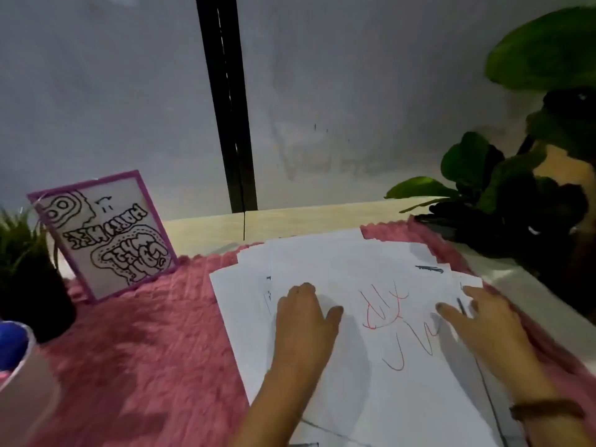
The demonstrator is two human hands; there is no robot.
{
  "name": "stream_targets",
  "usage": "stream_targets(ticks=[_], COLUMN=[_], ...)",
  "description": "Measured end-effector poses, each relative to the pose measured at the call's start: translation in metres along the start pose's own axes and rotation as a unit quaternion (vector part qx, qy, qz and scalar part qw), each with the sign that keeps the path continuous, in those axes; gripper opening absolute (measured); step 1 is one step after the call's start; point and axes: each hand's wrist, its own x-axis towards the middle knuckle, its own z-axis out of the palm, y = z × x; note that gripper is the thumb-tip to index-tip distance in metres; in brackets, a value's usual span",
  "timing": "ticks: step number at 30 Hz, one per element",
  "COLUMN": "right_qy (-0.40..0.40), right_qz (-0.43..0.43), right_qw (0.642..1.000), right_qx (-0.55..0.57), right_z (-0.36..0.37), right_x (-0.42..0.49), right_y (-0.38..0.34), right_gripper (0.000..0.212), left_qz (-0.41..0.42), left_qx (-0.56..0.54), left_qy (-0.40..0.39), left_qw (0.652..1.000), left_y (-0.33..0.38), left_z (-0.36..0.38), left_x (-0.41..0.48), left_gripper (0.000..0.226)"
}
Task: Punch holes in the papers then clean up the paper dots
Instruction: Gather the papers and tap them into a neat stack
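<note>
Head view: loose stack of white papers (371, 366) lies on a pink fluffy mat (145, 350), sheets fanned and out of square, top sheet scribbled in red and dark pen. The stack sits right of centre, nearest the person.

Left hand (303, 317): palm down on the top sheet, left part of the stack, grasping nothing. The fingertips are foreshortened, so whether they lie flat or bend slightly I cannot tell; reads as released.

Right hand (483, 321): fingers straight and spread, resting flat on the right edge of the stack, grasping nothing. Brown bracelet (545, 409) on that wrist.

Progress (judgement): 0 holes visible in any sheet, 0 paper dots on mat or papers, and no hole punch in view. With 2 flat hands on a fanned stack, this looks like gathering or squaring the sheets before punching. So all of it remains: align the stack, fetch a punch, punch, then collect the dots. Dots would likely cling in the long pile of the mat, so clean-up may be fiddly.

Surroundings: purple-framed doodle picture (103, 237) propped at left rear, small potted grass (25, 269) at far left, large-leaved plant (516, 162) at right.
</note>
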Motion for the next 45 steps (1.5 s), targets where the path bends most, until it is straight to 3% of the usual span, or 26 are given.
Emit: stream_targets(ticks=[7,12,16,19,23,26,30,32,34,37,42,43,45], right_qy=[-0.005,0.034,0.071,0.098,0.092,0.086,0.09,0.062,-0.009,-0.091,-0.063,-0.066,-0.074], right_qz=[-0.034,0.018,0.012,-0.017,-0.044,-0.033,-0.043,-0.046,-0.039,-0.001,0.022,0.017,0.009], right_qw=[0.997,0.97,0.957,0.949,0.935,0.919,0.93,0.952,0.972,0.97,0.932,0.928,0.922], right_qx=[0.076,0.242,0.28,0.3,0.339,0.383,0.355,0.295,0.232,0.224,0.357,0.366,0.381], right_z=[0.007,0.007,-0.002,0.001,0.0,-0.001,0.001,-0.001,-0.008,-0.019,-0.006,-0.005,-0.006], right_x=[-0.039,-0.042,-0.036,-0.035,-0.035,-0.034,-0.031,-0.029,-0.019,0.001,0.016,0.015,0.012], right_y=[-0.007,-0.009,-0.002,0.001,0.002,0.004,0.005,0.001,-0.007,-0.03,-0.035,-0.035,-0.038], right_gripper=[0.06,0.059,0.063,0.048,0.024,0.026,0.022,0.026,0.02,0.017,0.047,0.046,0.039], left_qz=[0.015,0.006,0.042,0.079,0.057,0.022,0.043,0.046,0.028,-0.03,-0.135,-0.152,-0.169], left_qx=[0.008,-0.073,-0.075,-0.052,-0.072,-0.085,0.121,0.131,0.049,-0.145,-0.397,-0.417,-0.423], left_qy=[-0.024,-0.047,-0.078,-0.054,-0.063,-0.102,-0.179,-0.172,-0.154,-0.09,-0.08,-0.087,-0.12], left_qw=[1.0,0.996,0.993,0.994,0.994,0.991,0.975,0.975,0.986,0.985,0.904,0.892,0.882], left_y=[0.0,-0.006,-0.007,-0.007,-0.01,-0.007,-0.002,-0.002,-0.001,-0.001,0.009,0.01,0.01], left_z=[0.001,0.0,0.002,0.002,0.004,0.0,0.0,0.001,0.001,0.002,0.0,-0.002,-0.004], left_x=[-0.009,-0.005,-0.002,0.0,0.006,0.005,0.001,-0.001,-0.004,-0.005,0.0,0.003,0.006], left_gripper=[0.065,0.039,0.013,0.004,0.019,0.03,0.059,0.059,0.051,0.045,0.08,0.079,0.053])
